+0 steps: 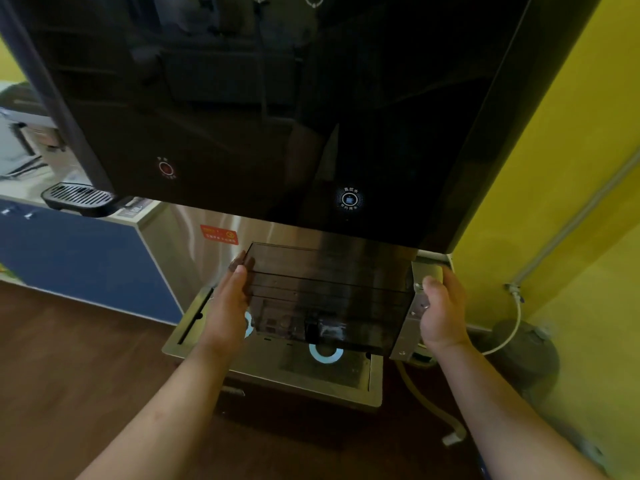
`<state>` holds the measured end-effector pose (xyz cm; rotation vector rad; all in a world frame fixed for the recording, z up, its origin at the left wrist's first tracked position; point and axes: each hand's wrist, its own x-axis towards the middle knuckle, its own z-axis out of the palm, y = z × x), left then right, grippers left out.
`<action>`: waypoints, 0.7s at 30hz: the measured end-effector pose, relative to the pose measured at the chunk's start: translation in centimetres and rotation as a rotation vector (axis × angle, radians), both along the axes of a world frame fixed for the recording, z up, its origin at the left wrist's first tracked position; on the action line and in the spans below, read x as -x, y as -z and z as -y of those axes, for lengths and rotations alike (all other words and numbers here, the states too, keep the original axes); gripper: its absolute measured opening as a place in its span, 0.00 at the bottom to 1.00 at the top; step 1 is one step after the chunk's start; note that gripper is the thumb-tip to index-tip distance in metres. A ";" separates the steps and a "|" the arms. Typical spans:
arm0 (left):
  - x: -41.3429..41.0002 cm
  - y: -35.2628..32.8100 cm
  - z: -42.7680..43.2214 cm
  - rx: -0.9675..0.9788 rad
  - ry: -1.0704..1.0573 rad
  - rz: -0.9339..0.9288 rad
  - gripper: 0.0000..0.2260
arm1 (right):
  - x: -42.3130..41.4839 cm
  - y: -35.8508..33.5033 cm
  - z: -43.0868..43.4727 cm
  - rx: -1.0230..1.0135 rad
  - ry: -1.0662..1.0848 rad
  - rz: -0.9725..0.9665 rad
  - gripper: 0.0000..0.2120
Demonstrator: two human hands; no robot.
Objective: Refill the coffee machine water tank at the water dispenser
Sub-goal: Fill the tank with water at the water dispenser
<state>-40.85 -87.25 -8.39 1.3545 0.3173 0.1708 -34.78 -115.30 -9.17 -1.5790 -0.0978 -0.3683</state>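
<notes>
A smoky, see-through water tank [325,296] with a grey metal end piece on its right side hangs under the black glass front of the water dispenser [277,109]. My left hand [228,303] presses flat against the tank's left wall, fingers wrapping its far corner. Gripping the grey right end is my right hand [441,310], thumb on top. The tank sits above the steel drip tray [360,382], where a lit white-blue ring [325,355] glows below it. On the panel above shine a white cup button [349,199] and a red button [166,168].
A yellow wall [568,202] with a grey pipe and hose stands close on the right. To the left, a blue cabinet [79,265] carries a counter with a black coffee machine drip grate [79,199]. Dark wood floor lies below.
</notes>
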 end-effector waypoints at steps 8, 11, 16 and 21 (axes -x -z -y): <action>4.0 1.2 -3.7 0.063 -0.170 -0.027 0.16 | 2.9 -1.2 -4.0 -0.056 -0.117 -0.018 0.08; 5.3 1.4 -5.5 0.049 -0.232 -0.018 0.13 | 3.5 -1.2 -5.8 -0.022 -0.141 0.004 0.07; 7.3 1.0 -8.7 0.036 -0.281 -0.003 0.12 | 4.3 -1.3 -9.6 0.025 -0.195 -0.051 0.07; 8.7 1.3 -13.2 -0.009 -0.339 0.025 0.15 | 5.0 -1.8 -14.5 0.062 -0.216 -0.066 0.06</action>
